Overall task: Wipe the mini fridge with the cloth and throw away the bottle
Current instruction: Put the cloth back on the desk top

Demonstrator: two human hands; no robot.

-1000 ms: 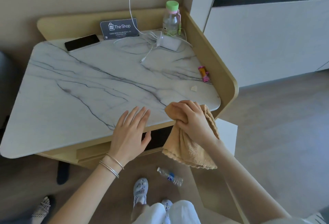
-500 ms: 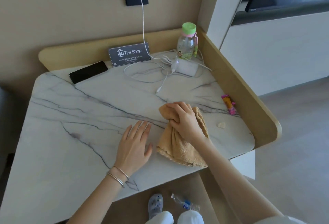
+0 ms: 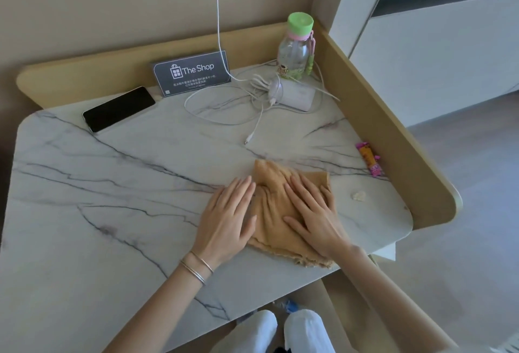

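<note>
i count one cloth point(image 3: 268, 175) on the marble top point(image 3: 112, 184): right hand point(image 3: 313, 213) presses it, fingers spread; left hand point(image 3: 224, 220) flat at its edge, fingers together. one green-capped bottle point(image 3: 295, 49), one phone point(image 3: 119, 109) behind.

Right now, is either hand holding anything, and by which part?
Nothing is held. The right hand lies flat, fingers straight, pressing the middle of the cloth onto the marble top; the left hand rests flat at the cloth's left edge.
</note>
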